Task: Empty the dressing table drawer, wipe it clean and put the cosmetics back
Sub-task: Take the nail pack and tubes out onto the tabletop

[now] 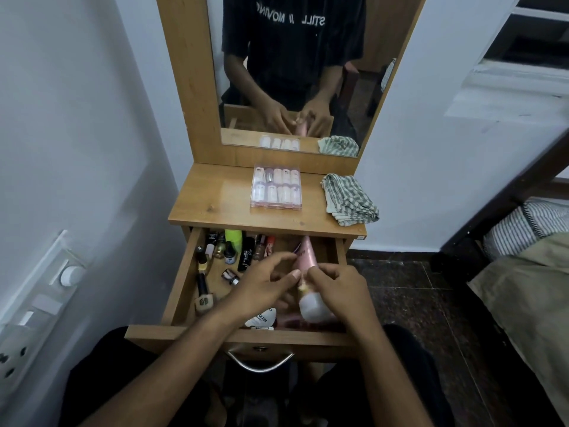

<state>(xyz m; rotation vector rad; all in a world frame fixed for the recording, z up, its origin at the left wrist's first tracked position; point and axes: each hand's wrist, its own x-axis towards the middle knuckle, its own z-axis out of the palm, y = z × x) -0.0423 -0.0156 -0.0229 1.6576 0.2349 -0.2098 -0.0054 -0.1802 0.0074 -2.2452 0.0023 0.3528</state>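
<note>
The emptying has only just begun. On the table (215, 204), in the middle of the frame, sits one clear case of small bottles (276, 188), with a folded striped cloth (349, 200) to its right, apparently unused so far. The drawer (181, 291) is pulled open below, and most of its cosmetics (229, 251) remain inside: nail polishes, dark tubes and a green bottle crowd its upper left, with more lying along the left wall and a white label showing near the front.

Both hands are over the drawer's right half. The right hand (337, 291) has its fingers curled round a pink tube (308, 257) with a white cap, which lies lengthwise there. The left hand (264, 286) touches the same tube with fingers loosely bent; whether it grips I cannot tell.

Judging from this, nearly all remains: lifting out the rest, wiping the drawer, then putting everything back.
</note>
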